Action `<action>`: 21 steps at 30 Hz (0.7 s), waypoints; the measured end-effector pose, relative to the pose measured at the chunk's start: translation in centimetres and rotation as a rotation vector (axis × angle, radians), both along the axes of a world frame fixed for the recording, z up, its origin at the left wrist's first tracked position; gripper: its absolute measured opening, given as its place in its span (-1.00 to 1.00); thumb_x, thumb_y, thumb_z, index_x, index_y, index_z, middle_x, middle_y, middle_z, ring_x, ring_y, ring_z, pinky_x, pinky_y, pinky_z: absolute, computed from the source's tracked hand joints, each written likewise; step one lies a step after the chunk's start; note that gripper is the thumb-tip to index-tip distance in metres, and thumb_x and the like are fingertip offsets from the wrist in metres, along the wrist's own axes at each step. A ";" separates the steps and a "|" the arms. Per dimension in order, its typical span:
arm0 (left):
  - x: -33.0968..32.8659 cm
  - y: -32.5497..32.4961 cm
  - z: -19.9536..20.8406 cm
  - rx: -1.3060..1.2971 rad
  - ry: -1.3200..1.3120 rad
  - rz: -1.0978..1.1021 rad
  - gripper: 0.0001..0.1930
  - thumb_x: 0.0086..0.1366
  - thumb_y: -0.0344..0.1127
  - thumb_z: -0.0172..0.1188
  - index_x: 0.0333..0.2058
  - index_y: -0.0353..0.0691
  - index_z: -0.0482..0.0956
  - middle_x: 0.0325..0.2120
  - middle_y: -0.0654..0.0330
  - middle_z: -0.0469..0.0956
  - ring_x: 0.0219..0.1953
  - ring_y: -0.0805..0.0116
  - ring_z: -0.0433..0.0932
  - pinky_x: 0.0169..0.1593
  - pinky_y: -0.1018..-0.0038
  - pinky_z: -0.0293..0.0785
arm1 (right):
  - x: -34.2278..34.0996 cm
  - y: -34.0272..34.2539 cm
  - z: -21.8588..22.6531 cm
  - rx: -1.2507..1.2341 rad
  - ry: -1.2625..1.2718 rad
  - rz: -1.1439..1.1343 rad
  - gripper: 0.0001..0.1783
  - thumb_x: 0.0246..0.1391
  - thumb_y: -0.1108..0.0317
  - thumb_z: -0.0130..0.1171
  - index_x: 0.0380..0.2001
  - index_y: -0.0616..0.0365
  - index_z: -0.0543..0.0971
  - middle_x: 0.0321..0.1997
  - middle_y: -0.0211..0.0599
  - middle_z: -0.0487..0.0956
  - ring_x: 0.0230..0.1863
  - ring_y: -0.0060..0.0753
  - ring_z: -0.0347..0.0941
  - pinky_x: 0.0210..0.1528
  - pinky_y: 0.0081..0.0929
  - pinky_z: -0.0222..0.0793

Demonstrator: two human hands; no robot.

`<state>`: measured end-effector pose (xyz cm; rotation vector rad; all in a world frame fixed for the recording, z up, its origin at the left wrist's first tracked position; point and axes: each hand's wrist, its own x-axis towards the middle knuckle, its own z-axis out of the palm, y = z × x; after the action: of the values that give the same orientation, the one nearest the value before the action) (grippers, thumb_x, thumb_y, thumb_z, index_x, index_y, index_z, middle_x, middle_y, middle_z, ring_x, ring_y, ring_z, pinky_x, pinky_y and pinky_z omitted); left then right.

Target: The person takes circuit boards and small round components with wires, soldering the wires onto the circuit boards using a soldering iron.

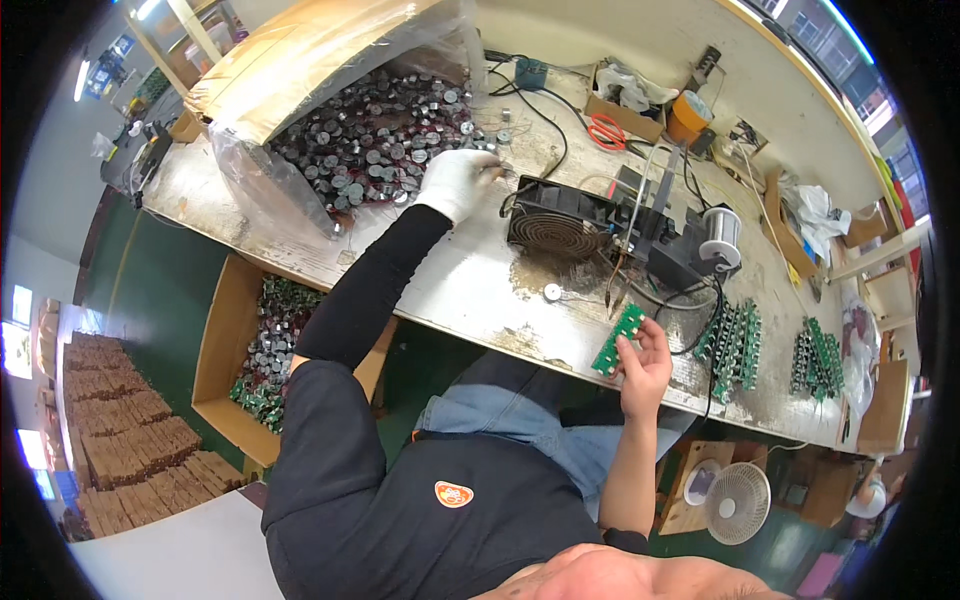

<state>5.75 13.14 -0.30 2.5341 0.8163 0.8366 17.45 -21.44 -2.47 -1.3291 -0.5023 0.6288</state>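
My left hand (pixel 462 185), in a white glove with bare fingertips, reaches to the right edge of a large heap of small round metal parts with thin wires (pixel 375 135). Its thumb and fingers are pressed together, and what they pinch is too small to make out. My right hand (pixel 645 368), bare, grips a green circuit board (pixel 620 338) by its right side over the bench's front edge. One loose round part with wires (pixel 552 292) lies on the bench left of the board. Behind the board stands a soldering machine (pixel 655 225) carrying a solder spool (pixel 720 238).
A black fan (pixel 556 220) stands between my hands. Rows of green boards (pixel 735 345) lie to the right. Orange-handled scissors (pixel 606 132), tape (pixel 690 115) and cables are at the back. A cardboard box (pixel 225 345) of parts sits below on the left.
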 end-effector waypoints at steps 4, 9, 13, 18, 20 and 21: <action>-1.4 -2.1 -0.3 -0.183 -0.115 0.008 -0.78 0.11 -0.22 0.26 -0.29 -0.17 0.66 -0.39 0.06 0.61 -0.34 0.15 0.61 -0.23 0.40 0.50 | 0.6 -0.2 -0.5 -0.006 0.000 0.012 -0.57 0.06 0.59 0.14 0.02 0.33 0.32 -0.20 -0.28 0.48 -0.50 -0.68 0.40 -0.63 -0.73 0.31; -4.1 -6.4 -1.1 -0.466 -0.268 -0.008 -0.79 0.18 -0.40 0.24 -0.22 -0.36 0.61 -0.44 0.19 0.62 -0.44 0.55 0.55 -0.34 0.62 0.45 | 0.6 -0.3 -0.5 0.002 0.006 0.020 -0.56 0.07 0.58 0.14 0.03 0.33 0.32 -0.21 -0.30 0.48 -0.49 -0.68 0.40 -0.62 -0.73 0.33; -5.9 -11.2 -1.2 -0.771 -0.358 -0.024 -0.79 0.25 -0.42 0.17 -0.17 -0.40 0.56 -0.42 0.22 0.58 -0.46 0.55 0.53 -0.38 0.67 0.44 | 0.5 -0.4 -0.6 0.016 0.006 0.035 -0.46 -0.01 0.63 0.19 0.07 0.32 0.30 -0.16 -0.26 0.44 -0.43 -0.59 0.44 -0.54 -0.68 0.38; -7.3 -15.5 -1.0 -0.981 -0.415 -0.012 -0.74 0.30 -0.36 0.15 -0.08 -0.37 0.49 -0.30 0.22 0.55 -0.35 0.53 0.48 -0.21 0.63 0.42 | 0.1 0.0 -1.4 -0.003 -0.027 0.044 -0.25 -0.14 0.61 0.32 0.16 0.31 0.24 -0.09 -0.27 0.35 -0.42 -0.60 0.43 -0.44 -0.63 0.37; -7.1 -16.0 -1.8 -0.869 -0.426 -0.051 -0.75 0.30 -0.35 0.15 -0.12 -0.38 0.51 -0.33 0.23 0.54 -0.34 0.53 0.46 -0.22 0.61 0.42 | 0.2 0.3 -1.1 -0.011 -0.042 0.094 -0.26 -0.12 0.62 0.28 0.17 0.30 0.24 -0.06 -0.20 0.40 -0.39 -0.57 0.46 -0.40 -0.63 0.40; -7.0 -15.9 -2.5 -0.843 -0.424 -0.063 -0.76 0.30 -0.36 0.16 -0.13 -0.38 0.52 -0.35 0.24 0.53 -0.36 0.54 0.45 -0.24 0.62 0.40 | 0.4 0.1 -1.5 -0.023 -0.096 0.098 -0.27 -0.11 0.60 0.29 0.18 0.28 0.25 -0.11 -0.23 0.41 -0.41 -0.60 0.45 -0.41 -0.64 0.38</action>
<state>-1.22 -2.80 -2.80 1.5707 0.7305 0.7539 17.88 -21.29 -4.00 -1.3675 -0.6427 0.6549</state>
